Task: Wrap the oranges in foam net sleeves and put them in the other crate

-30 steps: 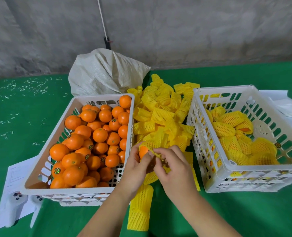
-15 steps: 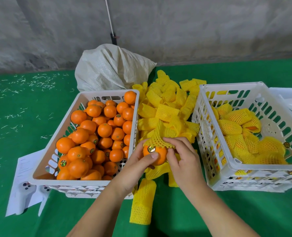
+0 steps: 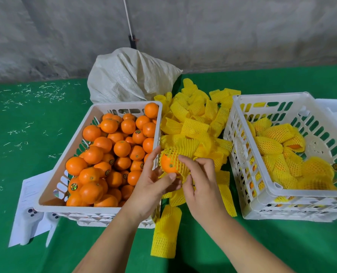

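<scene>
Since the earlier frame, the foam net sleeve [image 3: 176, 160] is drawn further over the orange [image 3: 168, 164], which is pinched between left hand [image 3: 154, 186] and right hand [image 3: 200, 186]; the wrapped-fruit crate [image 3: 293, 195] lies rightward, nearer the right hand.

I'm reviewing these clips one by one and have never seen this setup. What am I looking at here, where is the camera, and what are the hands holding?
There is no machine here: a person works with bare hands, and the single camera sits on their head, looking forward and down. On a green table the left crate holds bare oranges, and the right crate holds oranges already wrapped in yellow foam net. Between the crates lies a pile of empty sleeves, with a white sack behind. The left hand and right hand together hold one orange, with a sleeve partly pulled over it. Papers lie under the left crate's corner.
</scene>
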